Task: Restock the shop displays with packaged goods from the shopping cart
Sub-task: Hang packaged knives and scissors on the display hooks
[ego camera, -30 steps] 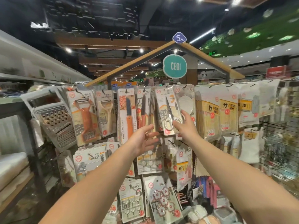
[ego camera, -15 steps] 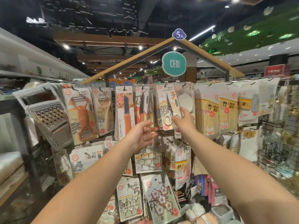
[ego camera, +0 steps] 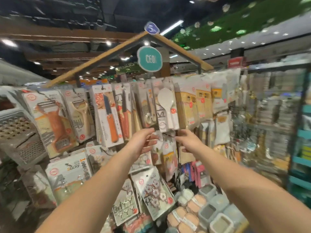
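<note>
The hanging display rack point(ego camera: 181, 49) is full of carded kitchen goods. A scissors pack point(ego camera: 147, 105) hangs on the top row next to a white rice-paddle pack point(ego camera: 165, 105). My left hand point(ego camera: 143, 142) is raised just under the scissors pack, fingers relaxed and holding nothing. My right hand point(ego camera: 188, 140) is just below the rice-paddle pack, its fingers loose and its fingertips near the pack's bottom edge. The picture is blurred, so I cannot tell whether they touch. No shopping cart is in view.
Knife packs point(ego camera: 107, 115) and peeler packs point(ego camera: 50, 120) hang to the left, beside a metal grater point(ego camera: 15, 132). Sticky-hook packs point(ego camera: 151, 190) fill the lower rows. Lidded containers point(ego camera: 210, 211) are stacked at the bottom right. A teal shelf unit point(ego camera: 301, 158) stands on the right.
My right hand has let go of the scissors pack and dropped below the top row. My left hand has moved right, closer to it. The view has swung and blurred.
</note>
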`<act>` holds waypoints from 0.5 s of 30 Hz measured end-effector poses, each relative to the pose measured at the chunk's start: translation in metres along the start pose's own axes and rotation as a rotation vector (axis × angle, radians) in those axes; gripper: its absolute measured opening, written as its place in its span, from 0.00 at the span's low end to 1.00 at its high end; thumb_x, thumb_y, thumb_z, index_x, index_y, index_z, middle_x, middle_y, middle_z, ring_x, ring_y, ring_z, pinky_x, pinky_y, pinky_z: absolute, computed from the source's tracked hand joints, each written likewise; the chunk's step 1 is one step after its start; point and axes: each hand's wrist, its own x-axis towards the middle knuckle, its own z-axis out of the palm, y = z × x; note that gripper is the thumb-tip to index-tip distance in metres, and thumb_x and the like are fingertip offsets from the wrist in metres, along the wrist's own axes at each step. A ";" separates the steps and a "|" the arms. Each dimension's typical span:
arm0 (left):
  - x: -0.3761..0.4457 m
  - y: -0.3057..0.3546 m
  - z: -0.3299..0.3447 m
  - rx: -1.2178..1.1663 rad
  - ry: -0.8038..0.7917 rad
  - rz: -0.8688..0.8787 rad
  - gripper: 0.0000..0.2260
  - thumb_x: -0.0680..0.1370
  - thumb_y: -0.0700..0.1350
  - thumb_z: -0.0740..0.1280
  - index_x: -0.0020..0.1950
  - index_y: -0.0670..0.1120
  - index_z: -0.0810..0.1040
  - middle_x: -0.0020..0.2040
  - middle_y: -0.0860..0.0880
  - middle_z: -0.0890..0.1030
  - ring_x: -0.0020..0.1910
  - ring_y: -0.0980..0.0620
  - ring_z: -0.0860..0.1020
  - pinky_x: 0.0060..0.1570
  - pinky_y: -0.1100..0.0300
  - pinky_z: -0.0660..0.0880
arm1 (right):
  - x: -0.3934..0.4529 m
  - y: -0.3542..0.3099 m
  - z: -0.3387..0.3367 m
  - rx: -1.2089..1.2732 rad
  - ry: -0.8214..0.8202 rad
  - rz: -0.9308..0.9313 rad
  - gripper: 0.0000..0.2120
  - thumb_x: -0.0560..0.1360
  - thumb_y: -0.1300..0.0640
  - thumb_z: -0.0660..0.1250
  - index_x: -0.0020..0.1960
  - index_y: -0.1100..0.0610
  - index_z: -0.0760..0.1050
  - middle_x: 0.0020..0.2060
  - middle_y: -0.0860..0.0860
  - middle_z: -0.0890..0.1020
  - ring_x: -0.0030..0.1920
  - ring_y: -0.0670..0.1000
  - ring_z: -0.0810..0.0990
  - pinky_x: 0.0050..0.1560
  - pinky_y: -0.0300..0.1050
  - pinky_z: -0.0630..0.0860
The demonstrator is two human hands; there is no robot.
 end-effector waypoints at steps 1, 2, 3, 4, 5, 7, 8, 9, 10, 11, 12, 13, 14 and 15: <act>0.000 -0.008 0.012 0.049 -0.038 0.014 0.05 0.81 0.50 0.63 0.51 0.50 0.76 0.46 0.51 0.82 0.44 0.54 0.80 0.44 0.58 0.72 | -0.012 0.015 -0.009 -0.003 0.015 0.022 0.23 0.80 0.58 0.65 0.72 0.58 0.65 0.60 0.60 0.77 0.47 0.57 0.77 0.36 0.46 0.75; -0.003 -0.023 0.027 0.087 -0.095 0.008 0.05 0.81 0.50 0.63 0.50 0.51 0.76 0.46 0.51 0.82 0.43 0.55 0.80 0.42 0.60 0.71 | -0.028 0.039 -0.020 0.005 0.037 0.060 0.21 0.79 0.60 0.65 0.71 0.59 0.67 0.56 0.60 0.78 0.44 0.54 0.76 0.31 0.41 0.72; -0.005 -0.036 0.042 0.109 -0.147 -0.004 0.05 0.82 0.50 0.62 0.50 0.50 0.75 0.45 0.51 0.82 0.41 0.56 0.80 0.38 0.61 0.71 | -0.043 0.058 -0.029 0.012 0.045 0.090 0.19 0.79 0.60 0.66 0.69 0.60 0.69 0.51 0.58 0.78 0.41 0.52 0.75 0.30 0.39 0.70; -0.010 -0.054 0.063 0.138 -0.208 -0.032 0.05 0.82 0.49 0.61 0.49 0.50 0.74 0.43 0.51 0.81 0.37 0.58 0.80 0.35 0.64 0.70 | -0.064 0.082 -0.043 0.020 0.062 0.128 0.16 0.79 0.61 0.66 0.65 0.59 0.71 0.45 0.57 0.77 0.37 0.51 0.74 0.30 0.40 0.68; -0.015 -0.072 0.081 0.161 -0.263 -0.057 0.06 0.83 0.48 0.60 0.48 0.49 0.74 0.42 0.51 0.80 0.33 0.60 0.79 0.30 0.66 0.69 | -0.084 0.103 -0.054 0.027 0.070 0.168 0.13 0.78 0.60 0.67 0.62 0.59 0.73 0.41 0.57 0.77 0.34 0.50 0.74 0.31 0.41 0.66; -0.025 -0.113 0.124 0.181 -0.383 -0.123 0.07 0.83 0.47 0.60 0.47 0.49 0.74 0.41 0.50 0.78 0.29 0.60 0.77 0.23 0.69 0.67 | -0.130 0.144 -0.082 0.022 0.113 0.273 0.06 0.78 0.61 0.66 0.55 0.58 0.75 0.37 0.56 0.75 0.30 0.47 0.73 0.31 0.40 0.65; -0.033 -0.130 0.144 0.194 -0.437 -0.148 0.08 0.83 0.48 0.60 0.46 0.49 0.74 0.41 0.50 0.78 0.29 0.60 0.76 0.22 0.70 0.66 | -0.153 0.158 -0.094 0.004 0.145 0.320 0.04 0.78 0.61 0.66 0.53 0.58 0.75 0.35 0.55 0.75 0.29 0.46 0.73 0.30 0.39 0.64; -0.046 -0.151 0.171 0.214 -0.502 -0.184 0.08 0.82 0.50 0.61 0.45 0.49 0.74 0.41 0.51 0.78 0.30 0.59 0.76 0.24 0.69 0.65 | -0.183 0.177 -0.111 -0.009 0.193 0.370 0.03 0.78 0.60 0.66 0.52 0.57 0.75 0.34 0.53 0.75 0.29 0.46 0.73 0.30 0.38 0.64; -0.059 -0.167 0.193 0.231 -0.543 -0.211 0.08 0.82 0.51 0.62 0.46 0.50 0.74 0.41 0.52 0.79 0.32 0.59 0.76 0.27 0.68 0.66 | -0.209 0.193 -0.124 -0.004 0.234 0.409 0.02 0.78 0.60 0.67 0.50 0.56 0.75 0.35 0.53 0.75 0.30 0.47 0.73 0.30 0.38 0.64; -0.074 -0.180 0.214 0.244 -0.589 -0.235 0.07 0.81 0.51 0.63 0.48 0.49 0.75 0.40 0.52 0.80 0.33 0.58 0.76 0.28 0.66 0.66 | -0.233 0.208 -0.137 0.017 0.268 0.446 0.02 0.78 0.60 0.67 0.48 0.55 0.74 0.36 0.54 0.75 0.31 0.48 0.73 0.31 0.39 0.63; -0.093 -0.193 0.241 0.245 -0.661 -0.264 0.06 0.82 0.49 0.63 0.49 0.48 0.76 0.39 0.52 0.79 0.32 0.58 0.76 0.27 0.66 0.65 | -0.262 0.224 -0.155 0.023 0.318 0.488 0.03 0.78 0.60 0.66 0.46 0.54 0.74 0.38 0.55 0.76 0.32 0.49 0.73 0.31 0.39 0.63; -0.111 -0.204 0.263 0.250 -0.737 -0.281 0.07 0.82 0.47 0.62 0.48 0.47 0.76 0.37 0.51 0.77 0.31 0.57 0.74 0.25 0.66 0.65 | -0.287 0.236 -0.169 0.009 0.354 0.530 0.05 0.78 0.59 0.66 0.44 0.54 0.74 0.38 0.55 0.77 0.32 0.48 0.74 0.31 0.38 0.64; -0.132 -0.214 0.289 0.264 -0.818 -0.296 0.08 0.82 0.45 0.61 0.45 0.47 0.75 0.36 0.51 0.75 0.30 0.56 0.73 0.24 0.66 0.65 | -0.316 0.248 -0.186 -0.008 0.403 0.562 0.06 0.79 0.60 0.66 0.43 0.54 0.74 0.36 0.54 0.77 0.31 0.47 0.74 0.31 0.38 0.65; -0.150 -0.224 0.311 0.274 -0.873 -0.309 0.08 0.82 0.45 0.60 0.43 0.48 0.73 0.35 0.51 0.76 0.29 0.57 0.74 0.25 0.65 0.65 | -0.340 0.259 -0.200 -0.021 0.452 0.580 0.07 0.79 0.60 0.66 0.42 0.54 0.74 0.35 0.52 0.77 0.30 0.46 0.74 0.31 0.38 0.66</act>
